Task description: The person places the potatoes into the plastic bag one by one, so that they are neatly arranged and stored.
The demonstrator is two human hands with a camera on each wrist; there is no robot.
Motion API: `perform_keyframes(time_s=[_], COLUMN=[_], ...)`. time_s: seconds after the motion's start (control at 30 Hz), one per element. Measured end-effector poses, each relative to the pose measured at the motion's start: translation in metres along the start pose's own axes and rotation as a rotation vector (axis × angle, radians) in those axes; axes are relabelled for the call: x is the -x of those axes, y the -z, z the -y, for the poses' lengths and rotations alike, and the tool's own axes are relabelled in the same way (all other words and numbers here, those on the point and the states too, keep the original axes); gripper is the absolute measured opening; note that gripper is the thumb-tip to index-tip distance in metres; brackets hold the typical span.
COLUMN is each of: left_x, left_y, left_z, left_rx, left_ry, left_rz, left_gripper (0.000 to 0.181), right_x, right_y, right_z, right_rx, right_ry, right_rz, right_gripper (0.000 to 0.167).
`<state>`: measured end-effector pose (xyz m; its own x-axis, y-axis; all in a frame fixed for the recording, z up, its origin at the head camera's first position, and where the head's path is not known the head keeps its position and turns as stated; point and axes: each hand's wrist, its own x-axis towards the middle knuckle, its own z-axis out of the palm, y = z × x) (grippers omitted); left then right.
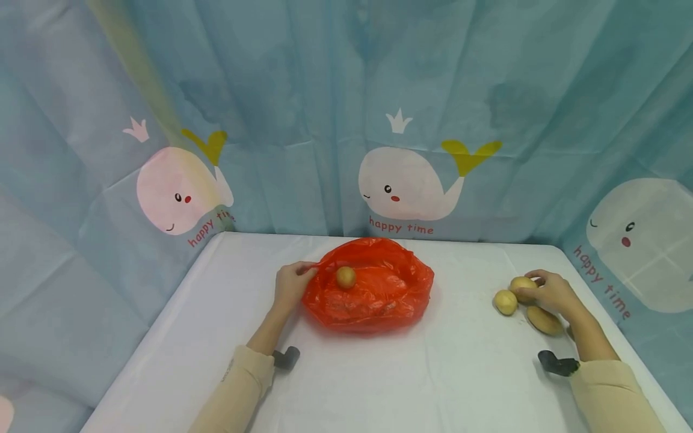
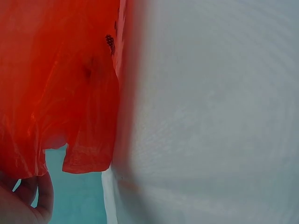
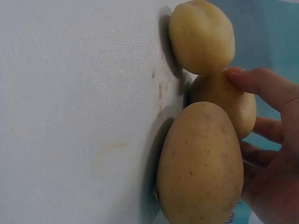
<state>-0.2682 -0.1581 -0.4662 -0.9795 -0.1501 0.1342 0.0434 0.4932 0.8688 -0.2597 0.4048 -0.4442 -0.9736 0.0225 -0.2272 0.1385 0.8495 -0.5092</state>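
A red plastic bag [image 1: 373, 300] lies with its mouth spread at the middle of the table. My left hand [image 1: 290, 284] pinches the bag's left rim between thumb and fingers. One small potato [image 1: 346, 277] shows inside the opening near that hand. Over on the right, my right hand [image 1: 554, 293] grips a potato [image 3: 226, 100], thumb on top and fingers round the far side. A rounder potato [image 3: 202, 37] sits against it, and a larger oval potato [image 3: 201, 163] lies in front. Partly hidden by my right wrist is another potato [image 1: 571, 332].
A white cloth covers the table [image 1: 379, 385]. Blue curtains [image 1: 303, 120] printed with whales hang round its back and sides. Dark wrist cameras [image 1: 557, 364] stick out from both sleeves. Small dirt specks mark the cloth beside the potatoes.
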Motion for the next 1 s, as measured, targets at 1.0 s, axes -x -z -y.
perform_keyframes(time_s=[1.0], left_x=[0.001], left_y=[0.0], left_z=[-0.001], left_rx=[0.013], left_ry=[0.002], left_rz=[0.002], left_gripper=[0.025], right_x=[-0.004], right_y=[-0.01], right_z=[0.007], right_rx=[-0.129], right_ry=[0.007], right_rz=[-0.068], right_gripper=[0.087])
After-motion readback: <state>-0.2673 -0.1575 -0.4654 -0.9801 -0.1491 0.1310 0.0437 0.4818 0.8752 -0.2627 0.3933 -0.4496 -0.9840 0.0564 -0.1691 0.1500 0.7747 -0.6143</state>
